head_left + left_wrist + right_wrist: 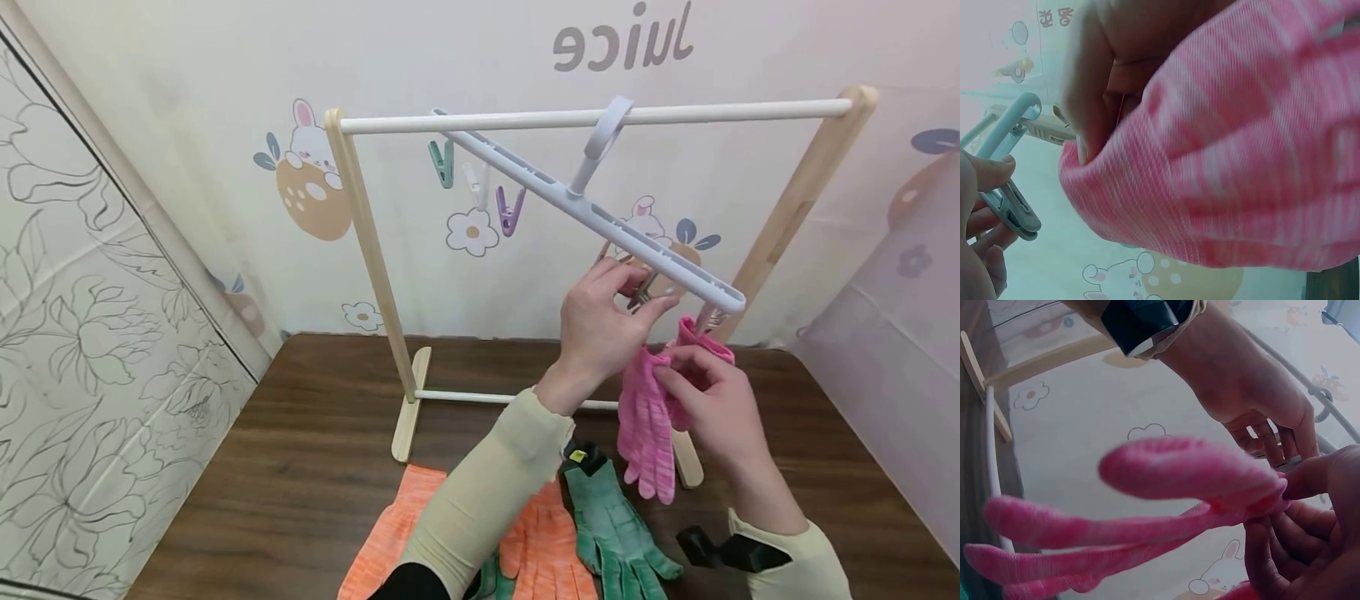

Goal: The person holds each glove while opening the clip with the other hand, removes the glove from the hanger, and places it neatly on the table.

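Observation:
A pink striped knit glove (647, 425) hangs fingers down below the right end of a white clip hanger (637, 237). My right hand (716, 404) pinches its cuff between thumb and fingers; the right wrist view shows this grip from beside the glove (1185, 469). A pale pinkish clothespin (1047, 131) meets the cuff edge. My left hand (603, 325), just under the hanger bar, squeezes a grey clothespin (1019, 209) between thumb and fingers, close beside the cuff. Much of the right hand is hidden behind the glove in the left wrist view.
The hanger hooks over the white rod of a wooden rack (371, 250). Green (442, 164), white and purple clothespins (509, 211) dangle from its far end. Orange gloves (543, 542) and green gloves (622, 533) lie on the dark wood table (247, 492). A printed backdrop stands close behind.

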Motion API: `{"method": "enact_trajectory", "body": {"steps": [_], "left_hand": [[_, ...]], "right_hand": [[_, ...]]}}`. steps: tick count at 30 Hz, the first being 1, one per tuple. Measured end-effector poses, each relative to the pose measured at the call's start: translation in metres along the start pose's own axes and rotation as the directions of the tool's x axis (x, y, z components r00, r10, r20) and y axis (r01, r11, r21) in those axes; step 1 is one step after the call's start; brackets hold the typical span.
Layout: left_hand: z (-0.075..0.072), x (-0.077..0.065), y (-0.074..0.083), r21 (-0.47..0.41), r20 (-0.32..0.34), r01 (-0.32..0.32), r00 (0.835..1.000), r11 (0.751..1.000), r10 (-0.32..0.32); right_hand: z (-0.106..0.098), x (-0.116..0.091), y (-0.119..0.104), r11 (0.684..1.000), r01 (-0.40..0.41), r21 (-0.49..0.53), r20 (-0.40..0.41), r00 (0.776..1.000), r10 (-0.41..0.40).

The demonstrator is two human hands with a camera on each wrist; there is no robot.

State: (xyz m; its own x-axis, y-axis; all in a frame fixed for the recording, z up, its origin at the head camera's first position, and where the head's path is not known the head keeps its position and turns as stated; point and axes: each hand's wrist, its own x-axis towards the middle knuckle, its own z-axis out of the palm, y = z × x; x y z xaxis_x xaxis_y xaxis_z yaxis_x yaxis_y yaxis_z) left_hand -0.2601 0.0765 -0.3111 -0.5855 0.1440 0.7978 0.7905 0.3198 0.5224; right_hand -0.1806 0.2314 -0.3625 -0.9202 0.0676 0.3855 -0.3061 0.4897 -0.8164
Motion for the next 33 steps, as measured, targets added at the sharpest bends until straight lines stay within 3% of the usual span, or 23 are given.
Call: {"method": "enact_trajectory", "body": {"steps": [7,12,18,29,31,33], "left_hand": [[0.001,0.001,-0.001,-0.005,0.002,-0.007,1.0,1.0,0.007],[0.0,0.0,-0.002,-0.002,0.006,-0.007,1.0,1.0,0.007],[-0.001,0.0,-0.004,0.017,0.01,-0.003,1.0,1.0,0.003],[-0.004,-0.001,-0.005,0.007,0.021,-0.006,1.0,1.0,0.006],[-0.005,-0.001,-0.004,0.009,0.027,-0.002,1.0,1.0,0.001],[-0.005,-0.002,-0.004,0.012,0.031,0.005,1.0,1.0,-0.006]], "right_hand": [[-0.01,-0.008,0.007,0.99,-0.032,0.138,0.117,0.993,0.016],[-0.016,-0.012,0.013,0.951,-0.073,0.302,0.195,0.981,0.013],[-0.022,-0.018,0.022,0.92,-0.111,0.376,0.288,0.958,-0.003],[-0.031,-0.034,0.042,0.848,-0.212,0.486,0.448,0.894,-0.033],[-0.033,-0.038,0.049,0.823,-0.238,0.515,0.482,0.875,-0.048],[-0.035,-0.042,0.056,0.776,-0.293,0.559,0.533,0.844,-0.065]]}}
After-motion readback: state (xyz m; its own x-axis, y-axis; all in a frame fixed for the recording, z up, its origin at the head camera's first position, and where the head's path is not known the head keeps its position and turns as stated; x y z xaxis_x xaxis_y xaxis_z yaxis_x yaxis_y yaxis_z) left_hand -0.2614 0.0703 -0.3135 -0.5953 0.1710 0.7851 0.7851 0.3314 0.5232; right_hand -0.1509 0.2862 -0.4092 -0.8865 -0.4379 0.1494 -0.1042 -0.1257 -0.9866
